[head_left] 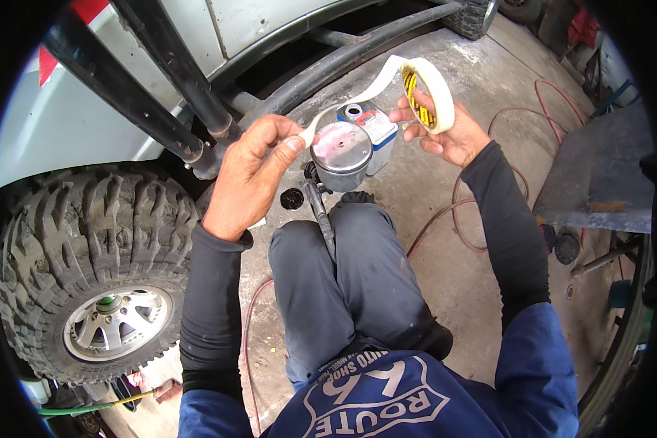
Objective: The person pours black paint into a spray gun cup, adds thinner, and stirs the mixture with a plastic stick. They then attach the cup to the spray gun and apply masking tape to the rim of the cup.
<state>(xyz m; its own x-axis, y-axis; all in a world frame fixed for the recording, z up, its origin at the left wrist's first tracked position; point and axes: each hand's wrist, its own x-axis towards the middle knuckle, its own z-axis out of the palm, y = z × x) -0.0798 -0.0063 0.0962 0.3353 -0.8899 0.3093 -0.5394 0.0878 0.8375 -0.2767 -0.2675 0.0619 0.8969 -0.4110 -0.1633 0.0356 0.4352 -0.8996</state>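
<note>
Between my hands runs a pale strip of masking tape [371,89], pulled off its roll and curving slightly. My left hand [252,171] pinches the strip's free end between thumb and fingers. The roll of masking tape [441,102], with a yellow inner core, is held on edge by my right hand [463,135], whose fingers spread around its lower side. Below the strip, at my knees, stands a spray gun's grey cup [343,162] with a pink-smeared lid. A dark handle or hose [321,215] lies against my legs. Behind the cup is a white and blue container [381,130] with an uncapped neck.
A black round cap [292,198] lies on the concrete. To the left are a large knobby tyre [87,233] and black tubes of a pale vehicle [135,80]. A red hose [434,219] winds across the floor. A dark metal bench [598,171] stands on the right.
</note>
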